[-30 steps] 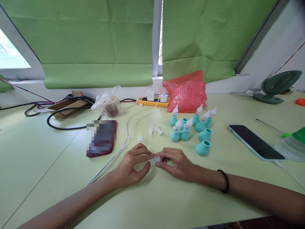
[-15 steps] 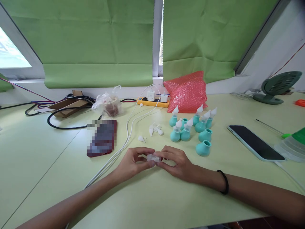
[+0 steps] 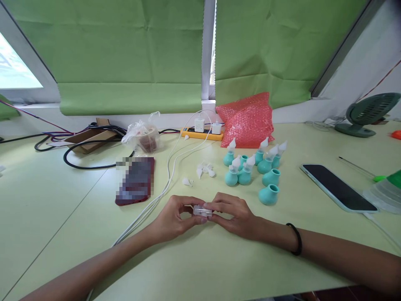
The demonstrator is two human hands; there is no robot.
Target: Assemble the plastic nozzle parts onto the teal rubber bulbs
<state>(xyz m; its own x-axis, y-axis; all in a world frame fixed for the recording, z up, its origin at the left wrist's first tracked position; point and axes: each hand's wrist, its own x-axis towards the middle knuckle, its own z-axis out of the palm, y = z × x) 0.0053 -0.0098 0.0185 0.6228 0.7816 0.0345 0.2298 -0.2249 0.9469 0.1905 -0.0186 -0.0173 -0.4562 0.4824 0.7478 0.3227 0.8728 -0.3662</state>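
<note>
I see left hand (image 3: pixel 175 219), right hand (image 3: pixel 234 214), fingertips pinching clear tube (image 3: pixel 202 211) between them, near white bits (image 3: pixel 205 170). Uneven squeeze could pop smooth tube loose; it might roll among bits.

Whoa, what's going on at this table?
A person's left hand and right hand both hold a small clear piece in their fingers. Beyond them, six round teal bases have white flame-shaped tips on top. Three open teal bases have none. Loose white pieces lie nearby.
</note>
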